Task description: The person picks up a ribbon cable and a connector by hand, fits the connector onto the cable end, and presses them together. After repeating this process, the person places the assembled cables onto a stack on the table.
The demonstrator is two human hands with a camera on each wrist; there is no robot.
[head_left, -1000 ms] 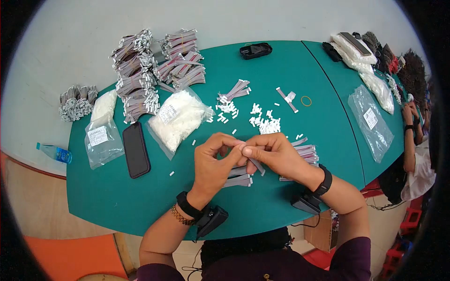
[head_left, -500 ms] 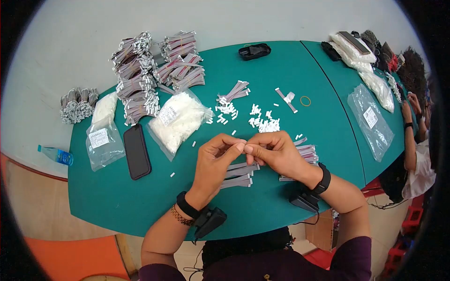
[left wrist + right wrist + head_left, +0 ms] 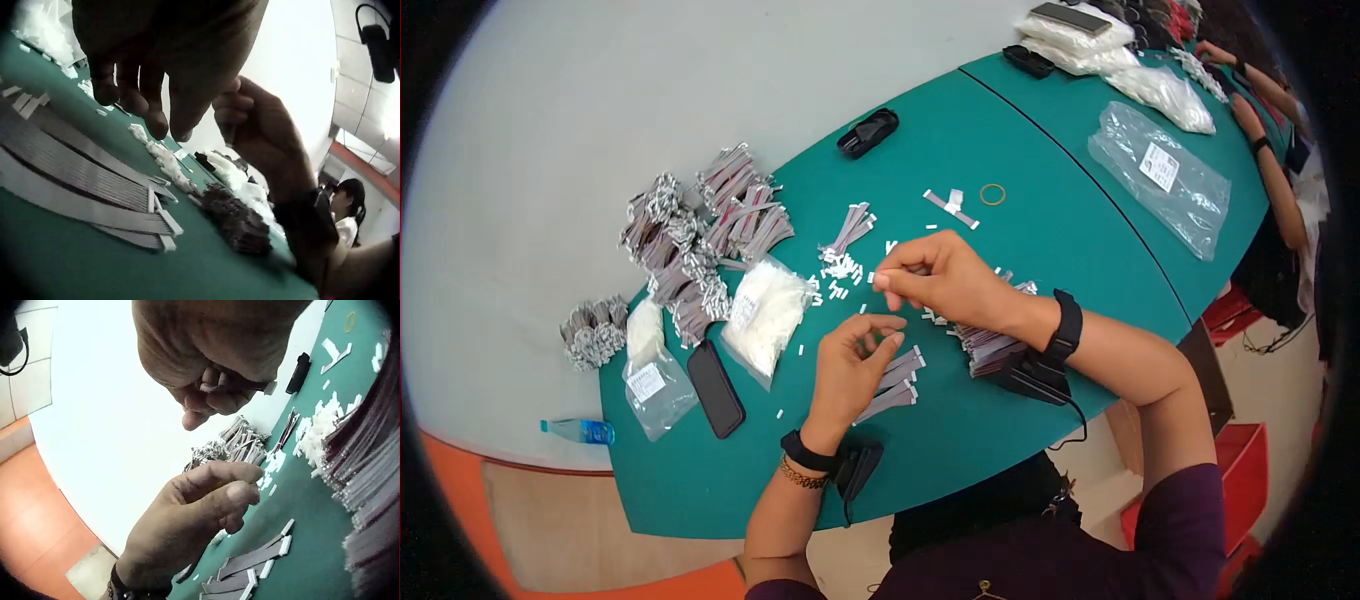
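Note:
My right hand is raised over the white connectors and pinches a grey ribbon cable; its white connector end pokes out beside the curled fingers in the right wrist view. Most of that cable is hidden by the hand. Lower and to the left, my left hand holds nothing, its fingers loosely bent and thumb apart. Close beside it on the table lie several ribbon cables with white ends. A thick stack of cables lies below my right wrist. Loose white connectors are scattered beyond the hands.
Bundled cables are heaped at the back left. Near them are a bag of white connectors, a phone and a bottle. A black case, rubber band and plastic bag lie farther off. Another person's arms show at right.
The hands were together, pinching at one spot; now they are apart. The right hand has moved up with the cable, and the left has let go. The head view has turned.

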